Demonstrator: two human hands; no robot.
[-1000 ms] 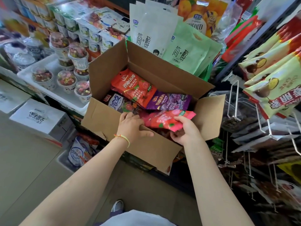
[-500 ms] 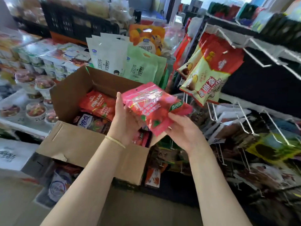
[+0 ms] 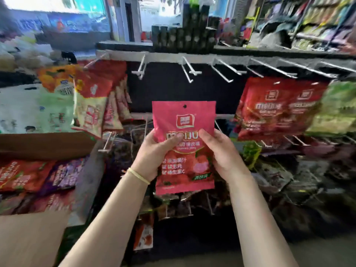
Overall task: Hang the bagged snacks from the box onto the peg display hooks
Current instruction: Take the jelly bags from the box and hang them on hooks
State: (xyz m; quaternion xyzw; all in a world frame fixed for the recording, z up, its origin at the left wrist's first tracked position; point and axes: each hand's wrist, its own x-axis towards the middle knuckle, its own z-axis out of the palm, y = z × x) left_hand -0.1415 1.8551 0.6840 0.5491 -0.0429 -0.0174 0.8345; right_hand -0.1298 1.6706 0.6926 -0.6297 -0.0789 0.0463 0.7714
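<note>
We hold the pink snack bag [image 3: 184, 147] upright below the empty peg hooks [image 3: 189, 71], left hand [image 3: 154, 153] and right hand [image 3: 224, 153] each gripping an edge; light, floppy, slippery film, best pinched near its hang hole.

One view only: a wide-angle camera worn on my head. It looked forward and slightly down along both my forearms, which entered from the bottom edge and met near the centre of the picture. It faced the peg display head-on; the upper row of bare peg hooks [image 3: 189, 71] crossed the upper part of the picture, well above my hands. Range: close, at arm's reach of the rack, with my left hand [image 3: 154, 153] and right hand [image 3: 224, 153] holding the pink snack bag [image 3: 184, 120] upright at centre. The open cardboard box [image 3: 44, 145] lay at the left edge. Margins were bent and blurred. No second view, so nothing was shared.
</note>
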